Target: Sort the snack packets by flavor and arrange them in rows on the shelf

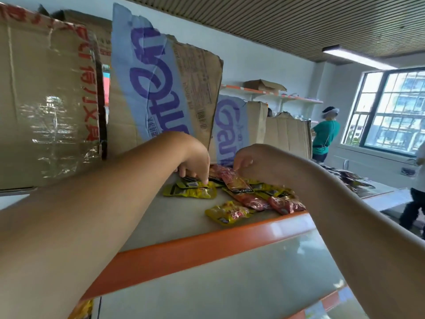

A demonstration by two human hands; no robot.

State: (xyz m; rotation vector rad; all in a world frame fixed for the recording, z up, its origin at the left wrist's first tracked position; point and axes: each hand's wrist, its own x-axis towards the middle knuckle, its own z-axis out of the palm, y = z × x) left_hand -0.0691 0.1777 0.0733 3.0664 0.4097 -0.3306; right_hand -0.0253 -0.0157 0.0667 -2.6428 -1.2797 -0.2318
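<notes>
Packets (pixel 190 192), glossy, crinkled, flat, on smooth orange-edged shelf (pixel 207 245)

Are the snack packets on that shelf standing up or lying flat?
Lying flat: the yellow packets and red packets overlap in a loose heap on the shelf, not rows.

We see both arms uncovered: the left forearm (pixel 92 215) and the right forearm (pixel 345 215) are bare from the near edge of our view to the wrists. The left hand (pixel 195 162) and right hand (pixel 248 160) are bare too, their fingers blurred.
</notes>
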